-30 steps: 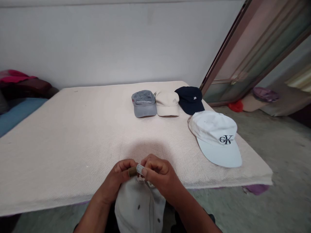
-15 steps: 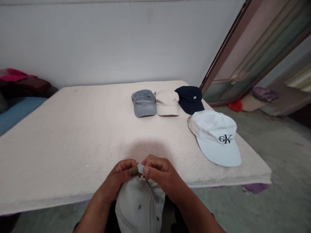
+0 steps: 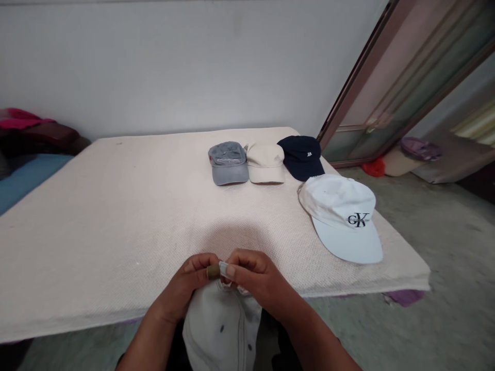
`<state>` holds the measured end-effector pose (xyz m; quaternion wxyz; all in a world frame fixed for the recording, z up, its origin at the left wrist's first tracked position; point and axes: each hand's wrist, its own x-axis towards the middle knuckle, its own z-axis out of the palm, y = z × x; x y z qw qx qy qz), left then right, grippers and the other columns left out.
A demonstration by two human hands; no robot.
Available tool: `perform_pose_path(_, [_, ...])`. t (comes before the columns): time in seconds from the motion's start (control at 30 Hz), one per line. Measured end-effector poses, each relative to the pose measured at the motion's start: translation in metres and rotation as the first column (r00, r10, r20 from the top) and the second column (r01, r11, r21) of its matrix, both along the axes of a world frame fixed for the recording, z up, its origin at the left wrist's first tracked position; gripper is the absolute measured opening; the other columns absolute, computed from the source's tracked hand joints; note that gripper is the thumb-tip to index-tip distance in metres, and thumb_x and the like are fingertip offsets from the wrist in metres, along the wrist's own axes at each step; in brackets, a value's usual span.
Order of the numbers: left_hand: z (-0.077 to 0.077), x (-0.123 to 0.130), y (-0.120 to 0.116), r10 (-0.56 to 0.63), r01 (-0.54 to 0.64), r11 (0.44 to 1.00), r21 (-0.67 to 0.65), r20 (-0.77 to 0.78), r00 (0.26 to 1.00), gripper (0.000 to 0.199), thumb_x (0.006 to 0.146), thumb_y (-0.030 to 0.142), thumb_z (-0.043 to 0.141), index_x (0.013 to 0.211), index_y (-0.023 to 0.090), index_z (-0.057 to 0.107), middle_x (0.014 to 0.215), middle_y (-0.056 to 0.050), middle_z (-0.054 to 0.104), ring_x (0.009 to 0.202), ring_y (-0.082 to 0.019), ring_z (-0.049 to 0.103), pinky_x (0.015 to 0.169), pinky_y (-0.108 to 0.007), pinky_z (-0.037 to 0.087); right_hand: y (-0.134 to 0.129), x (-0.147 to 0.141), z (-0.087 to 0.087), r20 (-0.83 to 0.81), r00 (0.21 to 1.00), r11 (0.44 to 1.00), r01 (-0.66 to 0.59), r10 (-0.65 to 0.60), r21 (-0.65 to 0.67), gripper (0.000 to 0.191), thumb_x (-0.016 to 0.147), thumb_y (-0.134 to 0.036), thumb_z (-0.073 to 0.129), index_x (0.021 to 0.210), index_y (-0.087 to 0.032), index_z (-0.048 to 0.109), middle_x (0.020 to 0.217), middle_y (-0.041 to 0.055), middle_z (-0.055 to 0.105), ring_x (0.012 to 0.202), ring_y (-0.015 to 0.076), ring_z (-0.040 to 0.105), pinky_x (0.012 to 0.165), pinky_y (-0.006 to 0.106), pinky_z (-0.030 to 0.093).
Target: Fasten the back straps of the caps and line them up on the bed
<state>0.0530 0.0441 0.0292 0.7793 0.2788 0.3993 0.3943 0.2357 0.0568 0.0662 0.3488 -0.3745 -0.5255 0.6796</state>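
Note:
Close to my body, at the table's front edge, I hold a light grey cap (image 3: 218, 327) by its back strap (image 3: 223, 268). My left hand (image 3: 183, 283) pinches the strap's brownish end piece (image 3: 213, 272) between thumb and fingers. With thumb over curled fingers, my right hand (image 3: 257, 275) grips the pale end of the strap. The two hands almost touch. Small eyelets show on the cap's crown, and its lower part runs out of view.
On the white-covered surface (image 3: 116, 226) lie a grey-blue cap (image 3: 229, 164), a beige cap (image 3: 266, 164), a navy cap (image 3: 301, 157) and a white cap (image 3: 344, 216) with black letters. Blue and pink cloth (image 3: 29, 121) is at the left; a glass-panelled door (image 3: 371, 98) stands right.
The right thumb and fingers have shifted slightly left along the strap, covering more of its pale end. The left hand keeps its hold. The caps on the surface have not moved.

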Motion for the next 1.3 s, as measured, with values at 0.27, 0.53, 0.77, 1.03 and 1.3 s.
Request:
perform_pose_path(0.27, [0.006,0.003,0.001,-0.061,0.061,0.998,0.010,0.012,0.998,0.009,0.073,0.021,0.068,0.069,0.014,0.064,0.061,0.000,0.063,0.048,-0.008,0.050,0.048,-0.018,0.036,0.001,0.003,-0.002,-0.046,0.998,0.999,-0.040,0.038,-0.037,0.017,0.077,-0.027,0.062,0.064,-0.015,0.060,0.062,-0.0017,0.055,0.058,0.0091,0.045,0.059,0.023,0.036])
perform_pose_path(0.53, [0.009,0.004,0.000,-0.122,0.123,0.992,0.019,-0.048,0.991,0.011,0.077,0.022,0.065,0.069,0.013,0.065,0.063,-0.001,0.063,0.054,-0.008,0.051,0.053,-0.019,0.037,0.003,0.005,-0.001,-0.096,0.992,0.986,-0.094,0.081,-0.139,0.019,0.074,-0.025,0.061,0.059,-0.014,0.058,0.058,-0.0001,0.057,0.059,0.0104,0.050,0.060,0.025,0.037])
perform_pose_path(0.77, [0.010,0.005,0.000,-0.126,0.125,0.992,-0.011,-0.110,0.986,0.012,0.074,0.024,0.067,0.068,0.014,0.064,0.061,0.000,0.061,0.049,-0.007,0.046,0.048,-0.018,0.032,0.005,0.008,-0.006,-0.089,0.983,0.973,-0.173,0.161,-0.150,0.018,0.074,-0.023,0.060,0.058,-0.015,0.057,0.058,-0.0006,0.055,0.058,0.0101,0.049,0.061,0.025,0.037])
perform_pose_path(1.03, [0.008,0.006,0.001,-0.144,0.146,0.989,0.011,-0.113,0.983,0.017,0.073,0.026,0.067,0.063,0.014,0.062,0.057,0.000,0.058,0.048,-0.007,0.042,0.047,-0.019,0.029,0.006,0.011,-0.007,-0.120,0.972,0.964,-0.221,0.204,-0.147,0.013,0.073,-0.020,0.059,0.061,-0.015,0.058,0.059,-0.0011,0.056,0.058,0.0093,0.047,0.058,0.023,0.035])
perform_pose_path(1.3, [0.012,0.006,0.000,-0.196,0.200,0.980,0.010,-0.154,0.968,0.016,0.073,0.027,0.067,0.063,0.014,0.066,0.056,0.001,0.057,0.047,-0.007,0.040,0.045,-0.018,0.027,0.007,0.012,-0.010,-0.101,0.965,0.957,-0.255,0.242,-0.139,0.015,0.073,-0.025,0.062,0.063,-0.015,0.059,0.059,-0.0017,0.056,0.055,0.0085,0.047,0.056,0.022,0.036])
